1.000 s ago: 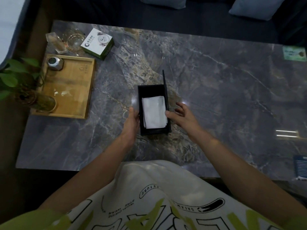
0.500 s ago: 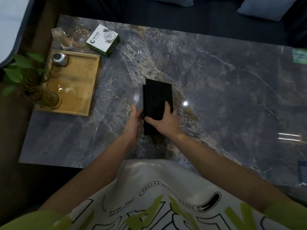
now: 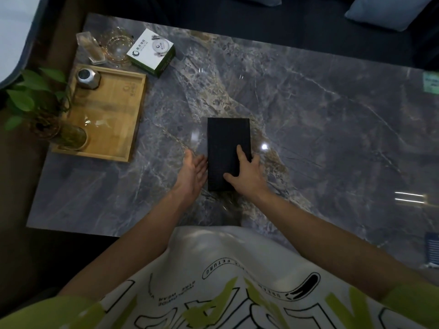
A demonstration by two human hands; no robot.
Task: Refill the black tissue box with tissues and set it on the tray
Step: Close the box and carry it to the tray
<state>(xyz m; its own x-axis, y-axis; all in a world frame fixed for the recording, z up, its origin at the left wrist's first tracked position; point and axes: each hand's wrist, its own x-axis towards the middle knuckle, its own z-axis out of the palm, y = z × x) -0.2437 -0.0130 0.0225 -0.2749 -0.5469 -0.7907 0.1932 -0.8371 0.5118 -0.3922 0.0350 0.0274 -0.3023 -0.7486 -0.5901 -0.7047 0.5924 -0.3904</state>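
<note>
Hands flank closed black tissue box (image 3: 228, 148) — right hand (image 3: 247, 173) pressing lid, left hand (image 3: 193, 171) open beside.

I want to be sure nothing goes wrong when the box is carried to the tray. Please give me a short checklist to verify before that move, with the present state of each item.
1. Lid of the black rectangular tissue box shut flat: ok.
2. Tissues inside: cannot tell, the lid hides them.
3. Right hand on the box: ok, it lies on the lid's near right corner.
4. Left hand gripping: not ok, it is open beside the box's left side.
5. Free space on the wooden rectangular tray: ok, its middle is bare between the small metal jar and the glass plant vase.
6. Marble table between box and tray: ok, nothing lies there.
</note>
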